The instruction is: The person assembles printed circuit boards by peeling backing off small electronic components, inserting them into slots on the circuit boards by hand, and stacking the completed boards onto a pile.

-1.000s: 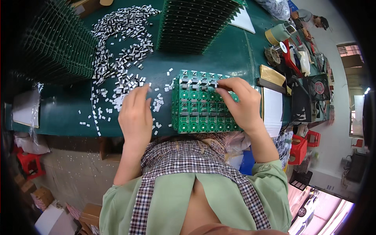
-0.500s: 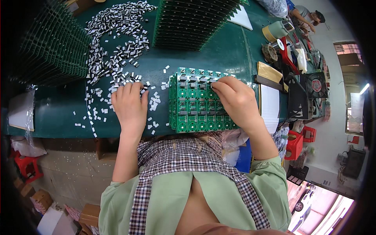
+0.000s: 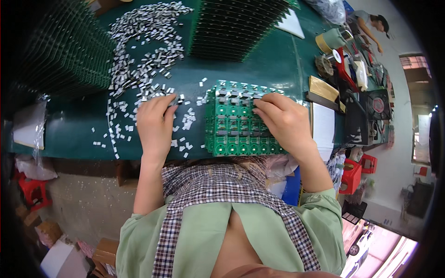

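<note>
Head view, lower centre: my checked apron (image 3: 208, 187) sits against the near edge of the green worktable (image 3: 262, 67).

Middle of frame: a stack of green circuit-board panels (image 3: 232, 147), lying flat, near edge close to the table's. Judgement: laid flat and square to me so the top face is in easy reach. Right hand (image 3: 285, 123) over the stack's right half, thumb and forefinger brought near each other by the row of dark components (image 3: 235, 95). Cannot tell whether a part is pinched there; my fingers hide it.

Left of middle: left hand (image 3: 155, 120) low over the table, thumb and forefinger apart, a small loose part (image 3: 181, 97) just beside the tips. Small white-faced parts (image 3: 188, 119) lie between hand and stack, probably spread there for short reaches; the main heap (image 3: 150, 19) runs to the upper left.

Edges and room: a strip of tabletop between left hand and stack, though parts litter it. More room above the stack, up to the upright boards (image 3: 232, 30) at upper centre. Tighter on the right, where white sheets (image 3: 322, 127) lie beside my wrist. Another upright set (image 3: 65, 55) bounds the upper left.

Farther, upper right: a pale-green flask (image 3: 330, 40); beyond it, a co-worker (image 3: 368, 25).
</note>
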